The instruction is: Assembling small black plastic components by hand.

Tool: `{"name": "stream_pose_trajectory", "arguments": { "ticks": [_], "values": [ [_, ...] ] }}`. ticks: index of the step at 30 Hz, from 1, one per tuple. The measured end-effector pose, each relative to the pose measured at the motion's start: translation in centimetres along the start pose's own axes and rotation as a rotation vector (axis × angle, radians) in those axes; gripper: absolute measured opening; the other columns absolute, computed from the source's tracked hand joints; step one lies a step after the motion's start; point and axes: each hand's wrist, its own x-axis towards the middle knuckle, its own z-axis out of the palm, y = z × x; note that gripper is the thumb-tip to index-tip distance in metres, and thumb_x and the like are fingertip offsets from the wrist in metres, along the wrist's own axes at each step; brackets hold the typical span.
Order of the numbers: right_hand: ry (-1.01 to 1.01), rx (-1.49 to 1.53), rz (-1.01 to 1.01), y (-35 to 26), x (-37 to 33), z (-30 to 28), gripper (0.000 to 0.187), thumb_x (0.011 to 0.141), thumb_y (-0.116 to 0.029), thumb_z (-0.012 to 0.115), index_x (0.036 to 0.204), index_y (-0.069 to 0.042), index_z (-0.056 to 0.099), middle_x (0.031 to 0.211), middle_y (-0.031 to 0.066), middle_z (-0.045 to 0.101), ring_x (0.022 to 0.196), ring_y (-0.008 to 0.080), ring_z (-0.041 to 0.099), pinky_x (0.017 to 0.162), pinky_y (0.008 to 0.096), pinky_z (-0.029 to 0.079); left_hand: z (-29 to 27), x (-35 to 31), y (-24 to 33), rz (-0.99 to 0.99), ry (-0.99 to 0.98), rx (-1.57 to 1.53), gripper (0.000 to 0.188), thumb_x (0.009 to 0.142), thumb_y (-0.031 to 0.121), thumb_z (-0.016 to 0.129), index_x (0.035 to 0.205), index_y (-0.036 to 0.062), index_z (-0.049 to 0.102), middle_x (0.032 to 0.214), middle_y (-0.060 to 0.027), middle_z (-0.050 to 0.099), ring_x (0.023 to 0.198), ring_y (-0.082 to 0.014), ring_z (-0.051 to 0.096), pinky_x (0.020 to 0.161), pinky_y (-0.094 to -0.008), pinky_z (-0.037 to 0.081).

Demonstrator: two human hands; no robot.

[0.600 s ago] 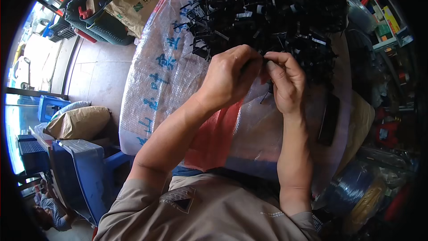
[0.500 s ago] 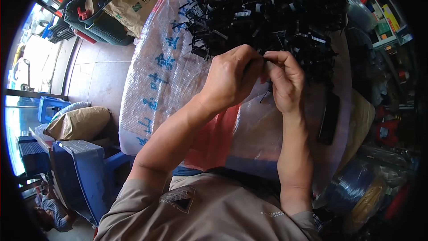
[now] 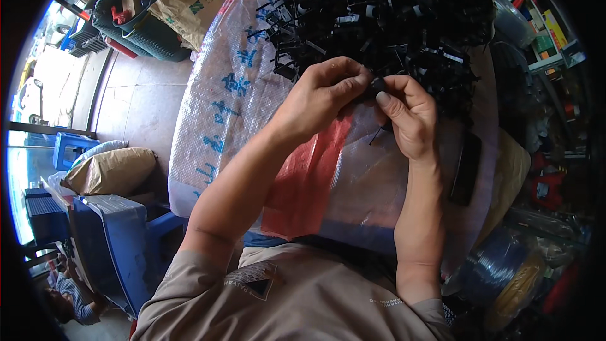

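Left hand (image 3: pixel 325 95) has rolled thumb-up; it and the right hand (image 3: pixel 410 117) pinch a black part (image 3: pixel 377 84) between them, beside the pile (image 3: pixel 385 22); neither is clearly nearer. Its long axis is unclear.

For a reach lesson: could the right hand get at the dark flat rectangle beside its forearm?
Probably yes: nothing visible blocks the right hand from the dark rectangle, though the fingers hold a small black part.

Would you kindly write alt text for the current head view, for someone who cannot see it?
A person's left hand and right hand hold a small black piece between them, near a pile of black parts on a pale woven sheet. Brown sacks lie at left.
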Motion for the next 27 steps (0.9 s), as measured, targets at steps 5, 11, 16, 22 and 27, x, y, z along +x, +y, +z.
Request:
{"name": "stream_pose_trajectory", "arguments": {
  "ticks": [5, 11, 16, 22, 27],
  "values": [
    [-0.023, -0.075, 0.020, -0.3, -0.3, 0.0, 0.013, 0.091, -0.011, 0.064, 0.099, -0.001, 0.062, 0.073, -0.0018, 0.060, 0.061, 0.0042, 0.052, 0.056, 0.0174, 0.042, -0.6, -0.1, -0.1, 0.068, -0.080, 0.150, 0.023, 0.089, 0.014, 0.063, 0.105, -0.0036, 0.062, 0.090, -0.0048, 0.064, 0.081, -0.0089, 0.056, 0.072, -0.0253, 0.048],
    [-0.079, -0.113, -0.003, -0.9, -0.3, 1.3, 0.012, 0.092, -0.009, 0.062, 0.099, 0.000, 0.062, 0.071, -0.0001, 0.060, 0.060, 0.0041, 0.053, 0.055, 0.0185, 0.044, -1.2, -0.1, 0.5, 0.325, -0.092, 0.646, 0.035, 0.084, 0.017, 0.066, 0.112, -0.0027, 0.060, 0.088, -0.0095, 0.068, 0.083, -0.0147, 0.065, 0.074, -0.0287, 0.052],
    [-0.092, -0.131, 0.005, -0.7, 0.2, 2.0, 0.013, 0.092, -0.007, 0.060, 0.102, 0.001, 0.061, 0.074, 0.0004, 0.061, 0.065, 0.0035, 0.054, 0.057, 0.0183, 0.044, -1.8, -0.2, 0.6, 0.311, -0.031, 0.587, 0.035, 0.084, 0.019, 0.065, 0.111, -0.0032, 0.060, 0.086, -0.0100, 0.067, 0.082, -0.0143, 0.065, 0.075, -0.0293, 0.053],
    [0.036, -0.898, -0.267, 1.7, 0.4, 2.3, 0.017, 0.083, -0.002, 0.063, 0.100, -0.001, 0.065, 0.096, 0.0121, 0.061, 0.074, 0.0276, 0.064, 0.065, 0.0342, 0.053, -5.7, 1.3, -0.2, 0.112, -0.100, -0.614, 0.035, 0.095, 0.024, 0.046, 0.118, -0.0014, 0.051, 0.097, -0.0160, 0.066, 0.075, -0.0243, 0.067, 0.064, -0.0301, 0.055],
    [-0.007, -1.066, -0.330, 2.9, -0.2, 3.3, 0.006, 0.084, -0.003, 0.060, 0.090, -0.003, 0.059, 0.090, 0.0125, 0.057, 0.077, 0.0345, 0.061, 0.065, 0.0414, 0.050, -5.5, 1.2, -0.3, 0.061, 0.025, -0.617, 0.011, 0.088, 0.009, 0.058, 0.095, 0.0004, 0.058, 0.090, -0.0153, 0.065, 0.080, -0.0293, 0.068, 0.067, -0.0376, 0.059]
  ]
}}
